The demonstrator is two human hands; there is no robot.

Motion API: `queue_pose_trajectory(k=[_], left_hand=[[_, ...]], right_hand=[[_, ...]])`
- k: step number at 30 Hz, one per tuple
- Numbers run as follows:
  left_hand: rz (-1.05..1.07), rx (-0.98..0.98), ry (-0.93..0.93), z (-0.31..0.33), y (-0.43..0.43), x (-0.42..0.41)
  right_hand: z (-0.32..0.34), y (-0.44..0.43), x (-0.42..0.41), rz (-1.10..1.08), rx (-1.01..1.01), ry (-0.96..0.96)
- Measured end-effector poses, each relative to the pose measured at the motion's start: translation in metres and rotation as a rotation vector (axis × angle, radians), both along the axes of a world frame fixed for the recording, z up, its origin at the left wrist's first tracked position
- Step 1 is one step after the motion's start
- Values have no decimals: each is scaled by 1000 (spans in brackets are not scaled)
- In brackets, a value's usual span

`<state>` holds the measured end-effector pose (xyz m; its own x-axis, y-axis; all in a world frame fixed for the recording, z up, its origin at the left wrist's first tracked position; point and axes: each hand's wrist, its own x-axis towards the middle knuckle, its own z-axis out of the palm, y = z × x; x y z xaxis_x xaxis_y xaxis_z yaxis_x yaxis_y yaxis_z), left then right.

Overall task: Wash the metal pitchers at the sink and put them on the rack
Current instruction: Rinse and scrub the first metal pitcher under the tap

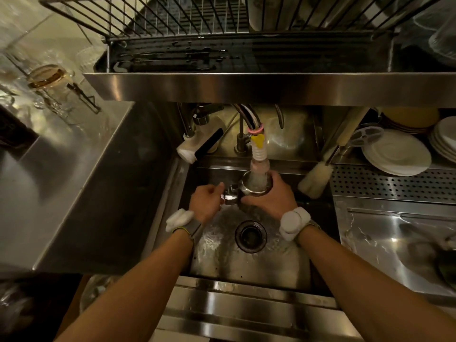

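A small metal pitcher (255,187) is held upright over the steel sink (222,270), right under the ribbed tap nozzle (259,156). Water runs into its open top and spills down toward the drain (251,236). My right hand (274,196) wraps around the pitcher's body from the right. My left hand (206,199) grips the pitcher's handle (230,195) on its left side. The wire rack (172,18) sits on the shelf above the sink, with a wet black drip tray (222,58) under it. No other pitcher is visible.
A steel shelf edge (271,87) overhangs the taps. A bottle brush (315,180) leans at the sink's right rim. White plates (397,156) are stacked at the right above a perforated panel (394,183). Glassware (47,80) stands on the left counter.
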<state>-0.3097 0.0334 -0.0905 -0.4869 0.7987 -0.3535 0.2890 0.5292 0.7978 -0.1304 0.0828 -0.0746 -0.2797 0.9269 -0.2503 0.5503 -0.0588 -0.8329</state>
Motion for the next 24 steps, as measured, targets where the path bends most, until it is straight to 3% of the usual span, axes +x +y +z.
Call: queue_pose_trajectory(k=[3, 7, 12, 17, 21, 24], left_hand=[[2, 11, 76, 2, 1, -6], [19, 22, 12, -8, -3, -9], [32, 11, -3, -12, -4, -15], [19, 10, -8, -15, -5, -14], [21, 7, -41, -18, -2, -18], [-11, 14, -85, -8, -1, -12]], right_hand=[[-7, -6, 6, -12, 5, -39], [-4, 2, 15, -91, 39, -42], [-5, -8, 3, 35, 33, 4], [1, 3, 3, -60, 54, 34], [-1, -1, 0, 8, 10, 29], [-2, 7, 16, -100, -65, 71]])
